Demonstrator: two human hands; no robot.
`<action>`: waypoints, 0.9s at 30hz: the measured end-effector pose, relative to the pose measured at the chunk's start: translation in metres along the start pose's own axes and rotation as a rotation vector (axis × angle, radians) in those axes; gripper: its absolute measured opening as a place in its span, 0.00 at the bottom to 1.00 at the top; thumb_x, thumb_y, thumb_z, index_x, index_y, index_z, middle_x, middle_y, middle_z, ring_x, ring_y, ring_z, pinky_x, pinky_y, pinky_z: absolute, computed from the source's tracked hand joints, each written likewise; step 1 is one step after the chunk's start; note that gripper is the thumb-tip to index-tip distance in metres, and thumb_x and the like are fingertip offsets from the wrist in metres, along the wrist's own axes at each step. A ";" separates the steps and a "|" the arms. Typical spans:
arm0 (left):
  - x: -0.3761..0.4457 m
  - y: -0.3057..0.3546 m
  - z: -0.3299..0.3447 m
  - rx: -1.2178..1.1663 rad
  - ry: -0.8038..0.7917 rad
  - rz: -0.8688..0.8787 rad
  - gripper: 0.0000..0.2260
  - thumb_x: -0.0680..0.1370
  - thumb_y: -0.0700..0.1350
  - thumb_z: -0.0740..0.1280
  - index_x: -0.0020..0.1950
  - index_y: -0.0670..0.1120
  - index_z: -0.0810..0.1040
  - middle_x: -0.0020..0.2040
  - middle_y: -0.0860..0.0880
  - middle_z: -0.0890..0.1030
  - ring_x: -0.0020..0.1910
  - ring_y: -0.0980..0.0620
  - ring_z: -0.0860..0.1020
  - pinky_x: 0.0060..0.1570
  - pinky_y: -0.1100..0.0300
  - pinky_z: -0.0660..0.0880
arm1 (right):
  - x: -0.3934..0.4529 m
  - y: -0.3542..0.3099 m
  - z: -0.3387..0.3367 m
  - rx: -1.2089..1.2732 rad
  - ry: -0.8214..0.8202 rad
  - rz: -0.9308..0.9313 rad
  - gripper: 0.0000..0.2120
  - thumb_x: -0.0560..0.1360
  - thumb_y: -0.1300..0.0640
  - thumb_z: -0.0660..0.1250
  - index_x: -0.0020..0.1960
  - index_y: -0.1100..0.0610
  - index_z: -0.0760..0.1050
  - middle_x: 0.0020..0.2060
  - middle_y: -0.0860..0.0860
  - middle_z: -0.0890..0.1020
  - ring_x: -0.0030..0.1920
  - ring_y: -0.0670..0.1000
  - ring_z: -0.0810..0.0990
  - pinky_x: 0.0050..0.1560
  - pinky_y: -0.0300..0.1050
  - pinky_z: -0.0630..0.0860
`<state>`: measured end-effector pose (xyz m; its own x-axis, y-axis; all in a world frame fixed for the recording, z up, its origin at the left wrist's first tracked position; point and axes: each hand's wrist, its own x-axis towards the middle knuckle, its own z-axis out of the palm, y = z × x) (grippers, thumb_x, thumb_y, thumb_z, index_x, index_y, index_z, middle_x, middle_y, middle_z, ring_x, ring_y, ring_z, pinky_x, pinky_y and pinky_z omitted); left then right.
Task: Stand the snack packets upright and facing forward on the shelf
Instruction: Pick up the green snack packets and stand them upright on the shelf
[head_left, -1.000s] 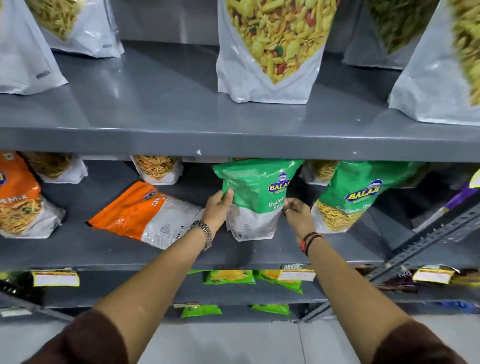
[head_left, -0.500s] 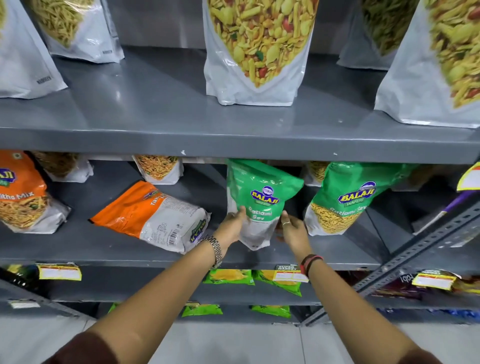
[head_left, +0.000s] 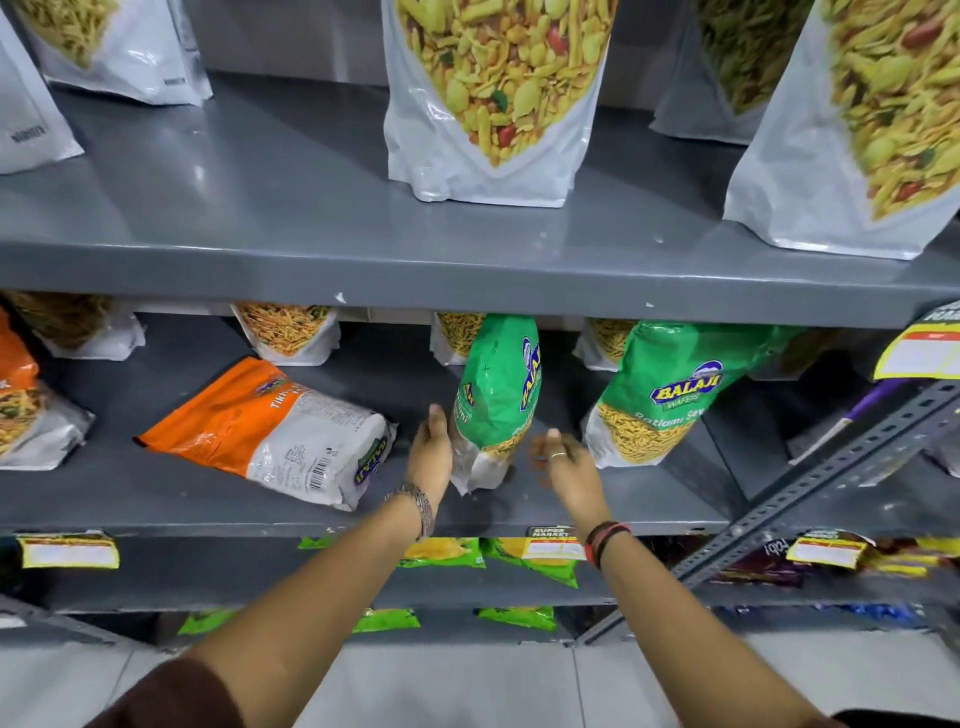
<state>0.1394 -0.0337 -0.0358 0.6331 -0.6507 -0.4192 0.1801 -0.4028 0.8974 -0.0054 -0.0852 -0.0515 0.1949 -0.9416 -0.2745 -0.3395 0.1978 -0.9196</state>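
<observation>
A green Balaji packet (head_left: 498, 395) stands on the grey middle shelf (head_left: 156, 499), turned nearly edge-on with its front facing right. My left hand (head_left: 431, 452) presses against its lower left side and holds it. My right hand (head_left: 561, 462) is blurred, just right of the packet, fingers apart and off it. A second green packet (head_left: 670, 395) stands to the right, leaning back with its front showing. An orange-and-white packet (head_left: 260, 426) lies flat on the shelf to the left, back side up.
Another orange packet (head_left: 21, 395) stands at the far left. Small white packets line the back of the shelf. Large white namkeen pouches (head_left: 493, 104) stand on the upper shelf. A slanted metal brace (head_left: 831, 483) crosses the right. Green packets lie on the lower shelves.
The green packet has twisted from facing forward to nearly edge-on. My right hand has come off it and drawn back to the right. My left hand stays on its left side.
</observation>
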 end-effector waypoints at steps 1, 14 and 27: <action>-0.008 -0.011 0.000 0.002 0.011 0.003 0.27 0.80 0.57 0.49 0.73 0.41 0.64 0.74 0.42 0.66 0.73 0.43 0.65 0.69 0.56 0.62 | 0.006 -0.004 -0.005 0.028 0.013 0.006 0.17 0.79 0.46 0.53 0.45 0.52 0.76 0.55 0.62 0.81 0.54 0.59 0.79 0.60 0.63 0.73; -0.034 -0.022 0.015 -0.137 -0.228 -0.110 0.34 0.76 0.66 0.45 0.76 0.49 0.58 0.77 0.47 0.62 0.75 0.48 0.61 0.76 0.48 0.55 | 0.033 -0.044 0.010 0.294 -0.183 0.110 0.37 0.74 0.33 0.35 0.68 0.50 0.68 0.60 0.49 0.75 0.61 0.52 0.74 0.58 0.48 0.70; 0.005 0.020 0.005 -0.283 -0.275 -0.081 0.31 0.79 0.60 0.40 0.75 0.45 0.60 0.76 0.44 0.63 0.75 0.48 0.63 0.73 0.57 0.59 | 0.006 -0.014 -0.015 0.356 -0.174 0.095 0.34 0.77 0.39 0.34 0.73 0.54 0.62 0.71 0.56 0.68 0.71 0.58 0.67 0.64 0.53 0.66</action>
<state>0.1424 -0.0477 -0.0203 0.3905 -0.7876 -0.4767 0.4457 -0.2913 0.8464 -0.0133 -0.0977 -0.0361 0.3408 -0.8606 -0.3784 -0.0294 0.3926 -0.9193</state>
